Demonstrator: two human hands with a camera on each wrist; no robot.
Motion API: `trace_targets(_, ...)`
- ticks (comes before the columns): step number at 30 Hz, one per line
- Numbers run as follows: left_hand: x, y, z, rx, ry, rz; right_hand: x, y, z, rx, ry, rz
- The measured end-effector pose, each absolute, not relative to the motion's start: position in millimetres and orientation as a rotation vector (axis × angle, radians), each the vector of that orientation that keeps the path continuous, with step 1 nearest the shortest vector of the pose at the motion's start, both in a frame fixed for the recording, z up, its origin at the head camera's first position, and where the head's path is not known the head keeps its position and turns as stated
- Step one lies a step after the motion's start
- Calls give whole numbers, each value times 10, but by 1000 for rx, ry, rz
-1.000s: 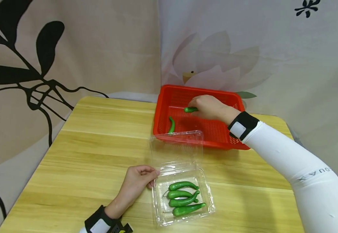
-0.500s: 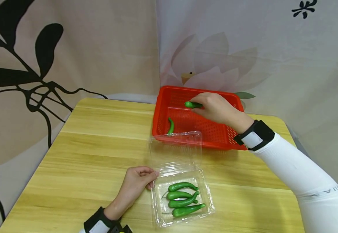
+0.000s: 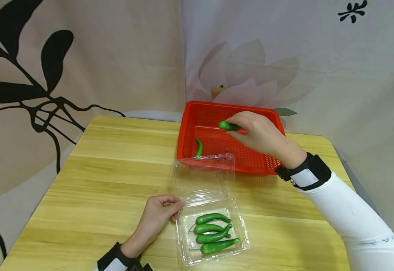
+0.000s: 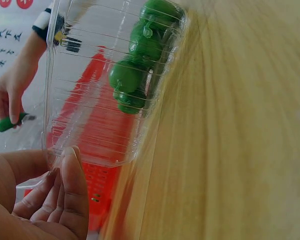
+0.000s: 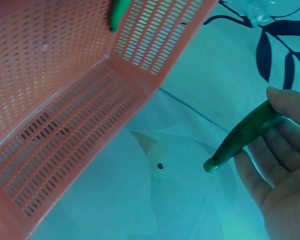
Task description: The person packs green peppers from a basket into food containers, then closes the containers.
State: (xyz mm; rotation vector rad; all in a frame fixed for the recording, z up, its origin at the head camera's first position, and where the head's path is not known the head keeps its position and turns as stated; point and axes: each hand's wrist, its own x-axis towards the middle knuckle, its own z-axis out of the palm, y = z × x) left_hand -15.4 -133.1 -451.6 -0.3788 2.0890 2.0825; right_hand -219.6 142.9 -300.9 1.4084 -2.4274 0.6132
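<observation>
Between thumb and fingers, my right hand (image 3: 259, 133) pinches a green chili pepper (image 3: 229, 126) above the red basket (image 3: 180, 139). The right wrist view shows that pepper (image 5: 245, 132) jutting from the fingertips. One more green pepper (image 3: 199, 147) lies in the basket's near left corner, partly behind the clear lid (image 3: 203, 173). My left hand (image 3: 158, 212) pinches the edge of the open clear plastic box (image 3: 244, 226) near its hinge. Several green peppers (image 3: 214, 246) lie side by side in the box; in the left wrist view, their ends (image 4: 127, 75) show through the ribbed wall.
The wooden table (image 3: 98, 180) carries the basket at its back right, with the box in front. A printed cloth (image 3: 132, 56) hangs right behind the table. The raised lid stands between the box and the basket's near rim.
My right hand has lifted the pepper off the basket floor and drawn back slightly to the right. The left hand keeps its hold on the box.
</observation>
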Motion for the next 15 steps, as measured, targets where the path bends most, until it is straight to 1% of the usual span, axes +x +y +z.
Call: trace_targets(15, -158, -1340, -4538, -374, 2092, 2084, -1885, 1529, -3019, 1462, -2283, 704)
